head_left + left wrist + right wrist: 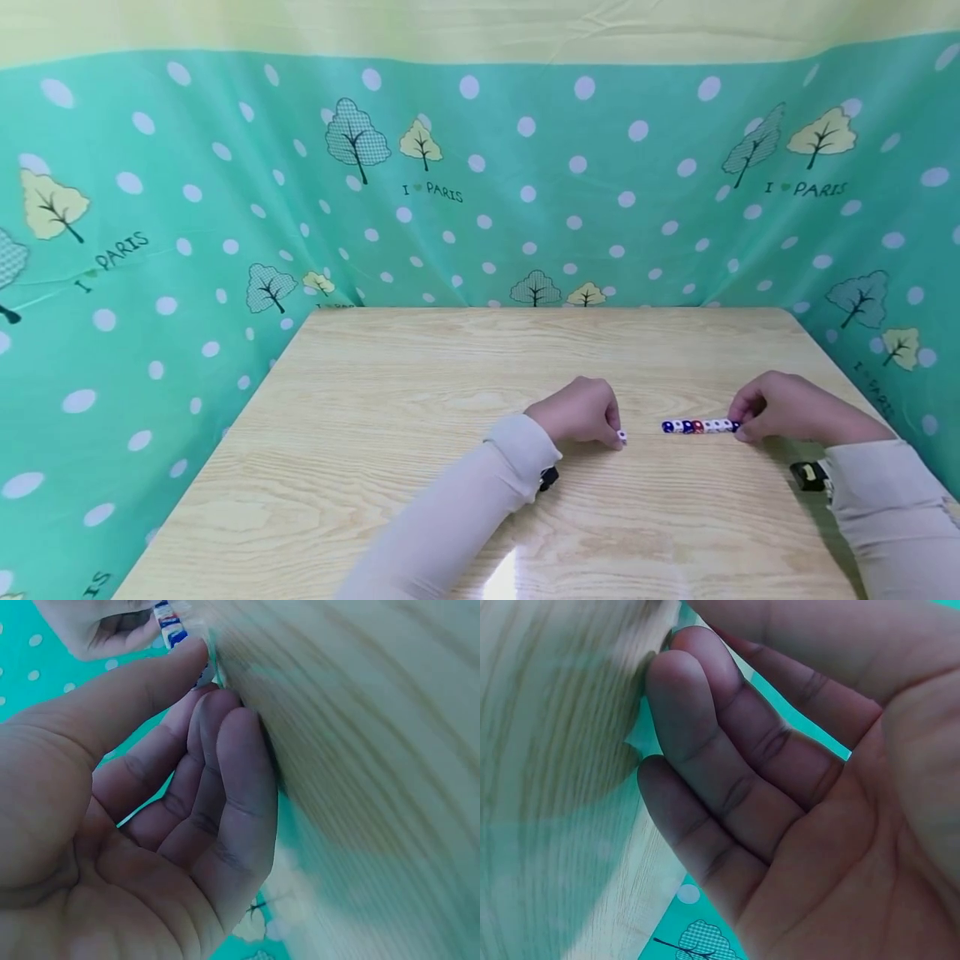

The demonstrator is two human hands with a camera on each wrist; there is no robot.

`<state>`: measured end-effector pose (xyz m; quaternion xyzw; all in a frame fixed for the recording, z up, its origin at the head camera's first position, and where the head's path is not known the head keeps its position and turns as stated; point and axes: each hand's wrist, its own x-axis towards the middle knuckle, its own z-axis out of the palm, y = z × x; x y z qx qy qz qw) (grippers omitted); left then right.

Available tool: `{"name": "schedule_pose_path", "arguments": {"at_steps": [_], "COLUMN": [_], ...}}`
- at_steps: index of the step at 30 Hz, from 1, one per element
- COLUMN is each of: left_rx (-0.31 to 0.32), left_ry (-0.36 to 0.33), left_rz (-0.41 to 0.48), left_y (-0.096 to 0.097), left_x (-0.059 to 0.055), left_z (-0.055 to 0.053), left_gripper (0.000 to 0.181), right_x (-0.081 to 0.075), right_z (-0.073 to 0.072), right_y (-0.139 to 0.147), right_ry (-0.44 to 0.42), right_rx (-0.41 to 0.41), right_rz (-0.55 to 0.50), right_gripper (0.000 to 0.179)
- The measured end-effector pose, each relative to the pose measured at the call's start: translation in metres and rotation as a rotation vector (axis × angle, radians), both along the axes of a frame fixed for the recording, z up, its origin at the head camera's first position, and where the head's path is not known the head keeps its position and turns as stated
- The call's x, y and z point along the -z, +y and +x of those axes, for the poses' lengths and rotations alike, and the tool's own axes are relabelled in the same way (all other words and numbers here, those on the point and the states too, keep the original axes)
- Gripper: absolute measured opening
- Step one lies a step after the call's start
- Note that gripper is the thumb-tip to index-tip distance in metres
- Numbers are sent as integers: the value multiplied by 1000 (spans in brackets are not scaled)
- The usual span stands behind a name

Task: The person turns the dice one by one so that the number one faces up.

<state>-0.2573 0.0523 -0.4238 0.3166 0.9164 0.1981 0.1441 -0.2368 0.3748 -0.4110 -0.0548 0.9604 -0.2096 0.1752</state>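
Observation:
A straight row of small dice (701, 426), blue, white and red, lies on the right half of the table in the head view. My right hand (798, 408) pinches the blue die at the row's right end between thumb and finger. Left of the row, apart from it, my left hand (581, 410) pinches a single white die (622, 436) close to the tabletop. Part of the row of dice (171, 626) shows beyond the left thumb in the left wrist view. The right wrist view shows curled fingers (682, 697), but the pinched die is hidden there.
The light wood-grain table (420, 367) carries both hands' work. A green dotted curtain (480, 233) with tree prints stands along its back and both sides. A black device is strapped at each wrist.

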Motion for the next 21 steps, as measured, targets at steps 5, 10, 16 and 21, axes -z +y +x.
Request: {"name": "schedule_pose_path", "arguments": {"at_steps": [5, 10, 16, 21], "left_rx": [-23, -32, -31, -52], "left_ry": [-18, -15, -14, -43], "left_rz": [1, 0, -6, 1], "left_y": [15, 22, 30, 32], "left_x": [-2, -3, -3, -2], "left_z": [0, -1, -3, -4], "left_gripper": [26, 26, 25, 25], "right_x": [1, 1, 3, 4], "right_z": [1, 0, 0, 0], "right_y": [0, 2, 3, 4], "right_ry": [-3, 2, 3, -5], "right_rx": [3, 6, 11, 18], "right_rz": [-6, -6, -16, -30], "right_gripper": [15, 15, 16, 15]}}
